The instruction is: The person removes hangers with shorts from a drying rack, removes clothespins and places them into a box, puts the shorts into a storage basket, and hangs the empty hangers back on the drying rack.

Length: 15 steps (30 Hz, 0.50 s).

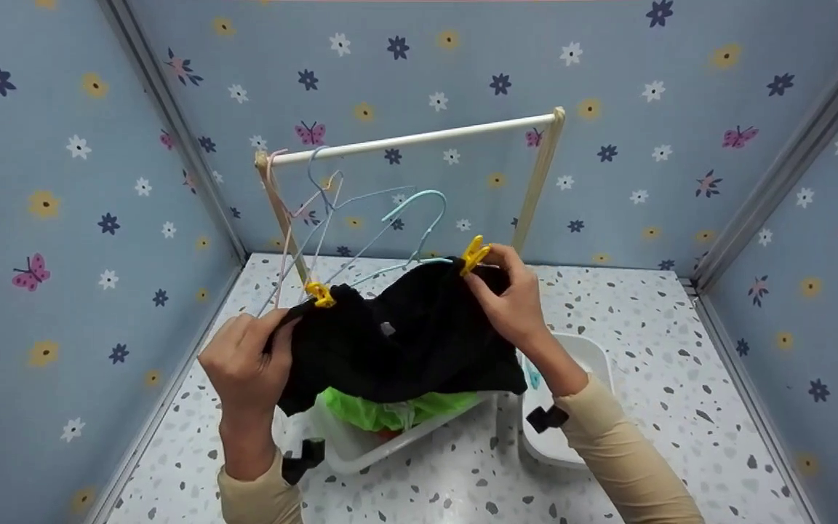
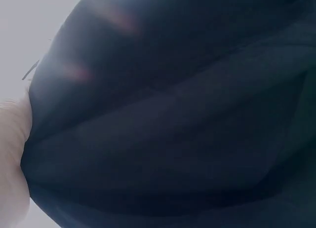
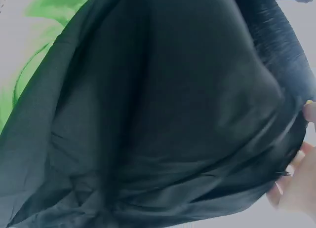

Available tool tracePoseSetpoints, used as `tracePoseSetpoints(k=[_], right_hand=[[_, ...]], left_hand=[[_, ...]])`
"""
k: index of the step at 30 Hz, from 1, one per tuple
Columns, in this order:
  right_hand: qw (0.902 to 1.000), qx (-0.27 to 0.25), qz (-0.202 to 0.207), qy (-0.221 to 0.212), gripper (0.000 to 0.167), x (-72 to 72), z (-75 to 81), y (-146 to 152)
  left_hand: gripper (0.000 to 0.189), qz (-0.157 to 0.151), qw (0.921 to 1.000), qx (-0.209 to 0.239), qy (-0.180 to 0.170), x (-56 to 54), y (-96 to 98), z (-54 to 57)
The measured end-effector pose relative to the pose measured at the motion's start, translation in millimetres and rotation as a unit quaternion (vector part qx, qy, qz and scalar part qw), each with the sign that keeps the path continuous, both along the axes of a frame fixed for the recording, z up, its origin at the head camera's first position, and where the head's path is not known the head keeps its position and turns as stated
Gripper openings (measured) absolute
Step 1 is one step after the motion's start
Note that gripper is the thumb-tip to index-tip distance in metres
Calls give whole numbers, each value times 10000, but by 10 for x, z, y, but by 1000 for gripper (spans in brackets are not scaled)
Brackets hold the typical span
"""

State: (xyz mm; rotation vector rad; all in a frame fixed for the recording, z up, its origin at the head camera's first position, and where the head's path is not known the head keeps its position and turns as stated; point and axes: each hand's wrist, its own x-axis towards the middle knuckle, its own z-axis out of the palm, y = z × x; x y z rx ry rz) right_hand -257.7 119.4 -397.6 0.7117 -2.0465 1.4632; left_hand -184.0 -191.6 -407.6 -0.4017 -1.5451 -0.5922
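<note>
A black garment (image 1: 419, 342) with a gathered waistband and a small grey tag hangs stretched between both hands. My left hand (image 1: 248, 356) grips its left top edge, thumb in front. Just inside that grip, a yellow clothespin (image 1: 321, 295) sits on the waistband. At the right, my right hand (image 1: 510, 298) pinches a second yellow clothespin (image 1: 475, 255), which sits at the waistband on the light-blue hanger (image 1: 430, 215). That hanger's hook stands free above the garment. Dark cloth (image 2: 163, 114) fills most of the left wrist view; the right wrist view shows the garment's smooth panel (image 3: 173, 90).
Behind stands a rack with a white rod (image 1: 419, 138) and wooden posts; a pink hanger (image 1: 284, 211) and a blue hanger (image 1: 319, 175) hang at its left end. Below the garment, a white basket (image 1: 368, 458) contains bright green cloth (image 1: 368, 411). Another white tray (image 1: 593, 349) stands right.
</note>
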Motion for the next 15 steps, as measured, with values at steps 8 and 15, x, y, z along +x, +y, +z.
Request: tracePoseSetpoints(k=[8, 15], right_hand=[[9857, -381, 1275, -1032, 32, -12, -69, 99], [9691, -889, 1447, -1790, 25, -230, -403, 221]], left_hand=[[22, 483, 9986, -207, -82, 110, 24, -121], [22, 484, 9983, -280, -148, 143, 98, -206]])
